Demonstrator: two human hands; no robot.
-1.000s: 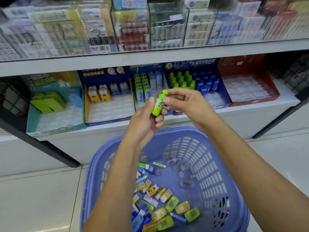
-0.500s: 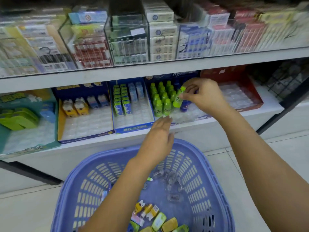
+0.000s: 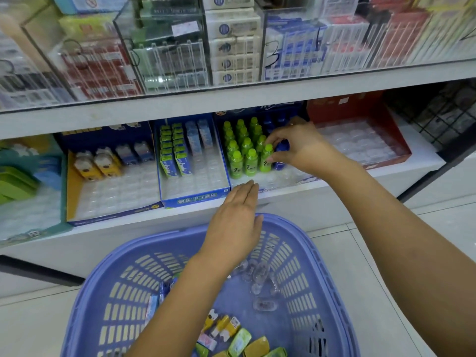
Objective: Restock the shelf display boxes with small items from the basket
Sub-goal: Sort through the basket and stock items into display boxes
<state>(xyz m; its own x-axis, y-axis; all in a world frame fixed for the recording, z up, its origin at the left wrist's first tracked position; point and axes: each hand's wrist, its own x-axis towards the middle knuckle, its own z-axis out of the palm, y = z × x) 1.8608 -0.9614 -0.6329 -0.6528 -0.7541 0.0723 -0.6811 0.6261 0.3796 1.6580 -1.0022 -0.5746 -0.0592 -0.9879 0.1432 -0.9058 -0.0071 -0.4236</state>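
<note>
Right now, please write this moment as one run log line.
right hand: pinches green bottle in display box front row | left hand: open above basket rim | stage: placing bottle

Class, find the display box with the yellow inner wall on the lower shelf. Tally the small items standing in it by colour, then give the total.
In that display box:
Yellow items: 2
Blue items: 2
Total: 4
</note>
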